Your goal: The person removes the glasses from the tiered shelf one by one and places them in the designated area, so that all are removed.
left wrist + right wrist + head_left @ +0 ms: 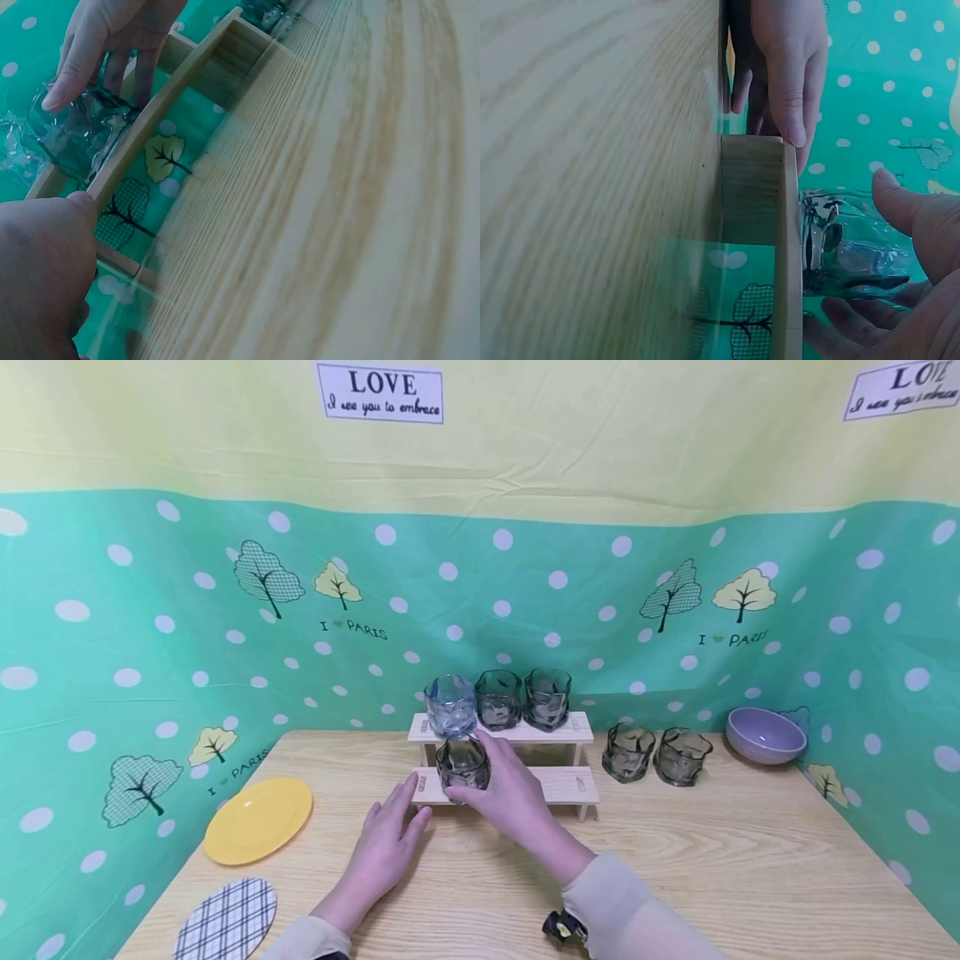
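- Right grip (510, 793): curved round a smoky-grey faceted glass tumbler (462, 768).
- Tumbler: between thumb and fingers, on the pale wooden lower shelf (558, 783).
- Left grip (382, 843): fingers extended, holding nothing, at the shelf's left end.

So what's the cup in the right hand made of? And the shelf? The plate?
The cup seems glossy glass: see-through, bright glints, though perhaps plastic. The shelf looks like plain pale wood; grain shows. The yellow plate looks smooth, evenly coloured: maybe plastic, maybe glazed ceramic.
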Available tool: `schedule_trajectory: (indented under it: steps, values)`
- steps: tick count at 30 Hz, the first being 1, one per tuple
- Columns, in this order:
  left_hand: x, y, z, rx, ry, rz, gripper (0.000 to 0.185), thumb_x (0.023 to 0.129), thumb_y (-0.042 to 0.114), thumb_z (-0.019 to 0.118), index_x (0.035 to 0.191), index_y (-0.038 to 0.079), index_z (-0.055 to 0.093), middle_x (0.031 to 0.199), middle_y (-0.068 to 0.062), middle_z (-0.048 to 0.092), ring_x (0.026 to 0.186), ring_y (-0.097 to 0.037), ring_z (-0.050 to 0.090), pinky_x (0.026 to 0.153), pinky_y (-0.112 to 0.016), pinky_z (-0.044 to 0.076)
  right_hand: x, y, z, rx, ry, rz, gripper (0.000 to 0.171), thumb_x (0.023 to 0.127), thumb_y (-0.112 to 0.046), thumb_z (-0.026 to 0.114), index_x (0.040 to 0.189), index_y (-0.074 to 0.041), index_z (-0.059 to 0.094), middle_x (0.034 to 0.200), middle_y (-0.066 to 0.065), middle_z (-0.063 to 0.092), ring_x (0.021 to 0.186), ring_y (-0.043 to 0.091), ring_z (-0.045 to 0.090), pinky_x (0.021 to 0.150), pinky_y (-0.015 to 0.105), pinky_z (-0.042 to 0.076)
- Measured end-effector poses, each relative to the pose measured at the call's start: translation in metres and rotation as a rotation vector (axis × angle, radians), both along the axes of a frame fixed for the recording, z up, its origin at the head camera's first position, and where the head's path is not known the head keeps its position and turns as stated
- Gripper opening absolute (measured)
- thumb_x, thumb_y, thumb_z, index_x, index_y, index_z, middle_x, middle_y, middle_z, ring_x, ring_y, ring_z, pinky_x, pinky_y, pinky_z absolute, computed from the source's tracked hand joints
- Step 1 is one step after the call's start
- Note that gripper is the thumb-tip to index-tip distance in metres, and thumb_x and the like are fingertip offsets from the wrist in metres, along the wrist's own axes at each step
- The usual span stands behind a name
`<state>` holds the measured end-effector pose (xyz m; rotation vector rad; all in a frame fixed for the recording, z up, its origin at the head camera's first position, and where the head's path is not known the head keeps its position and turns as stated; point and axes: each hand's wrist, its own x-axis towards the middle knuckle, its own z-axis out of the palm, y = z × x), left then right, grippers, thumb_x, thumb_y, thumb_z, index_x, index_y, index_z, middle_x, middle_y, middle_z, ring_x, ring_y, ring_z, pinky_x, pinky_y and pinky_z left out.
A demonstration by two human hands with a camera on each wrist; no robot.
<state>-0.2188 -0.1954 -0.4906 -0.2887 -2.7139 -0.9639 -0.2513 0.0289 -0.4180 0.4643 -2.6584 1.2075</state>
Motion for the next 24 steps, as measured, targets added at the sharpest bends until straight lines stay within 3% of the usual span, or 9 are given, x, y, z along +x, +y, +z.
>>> schedule_trajectory:
  steps: [13,24]
  values:
    - [-0.0018,-0.0001,0.0026,0.000,0.003,-0.006,0.069,0.116,0.030,0.061,0.172,0.002,0.033,0.170,-0.026,0.042,0.159,-0.046,0.037,0.130,-0.073,0.014,-0.0019,-0.0026,-0.0029,0.005,0.039,-0.026,0.089,0.095,-0.048,0.088,0.167,-0.016,0.047,0.163,0.015,0.054,0.133,0.046,0.064,0.106,0.068,0.055]
    - [-0.0008,-0.0001,0.0003,0.011,0.001,-0.008,0.068,0.116,0.030,0.060,0.172,0.003,0.033,0.171,-0.026,0.041,0.160,-0.045,0.037,0.130,-0.073,0.013,0.0040,0.0005,0.0008,-0.033,0.051,-0.019,0.086,0.090,-0.039,0.094,0.162,-0.013,0.055,0.153,0.014,0.063,0.128,0.042,0.067,0.107,0.065,0.056]
